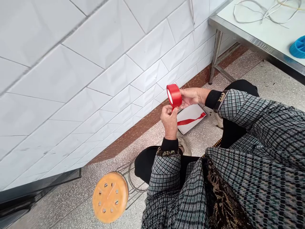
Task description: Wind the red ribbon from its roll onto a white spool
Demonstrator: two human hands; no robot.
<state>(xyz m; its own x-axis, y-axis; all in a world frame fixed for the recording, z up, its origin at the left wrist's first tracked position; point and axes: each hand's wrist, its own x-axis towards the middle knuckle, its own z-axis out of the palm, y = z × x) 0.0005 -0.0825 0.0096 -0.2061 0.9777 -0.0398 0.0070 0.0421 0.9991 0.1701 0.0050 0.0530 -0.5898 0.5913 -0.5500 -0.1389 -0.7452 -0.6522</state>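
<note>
Roll of glossy red ribbon (175,95) with a white core was held in the air between both hands, near a flat white dark-edged rectangular panel (190,111) on the speckled floor (202,137). Left hand (169,121) pinched the roll's lower edge, thumb against fingers; right hand (191,96) gripped its right side, fingertips partly hidden. Loose red ribbon strip (190,121) lay across the panel; couldn't tell if joined. Likely best handling: roll steady, pinch light, layers flat, no twisting.
</note>
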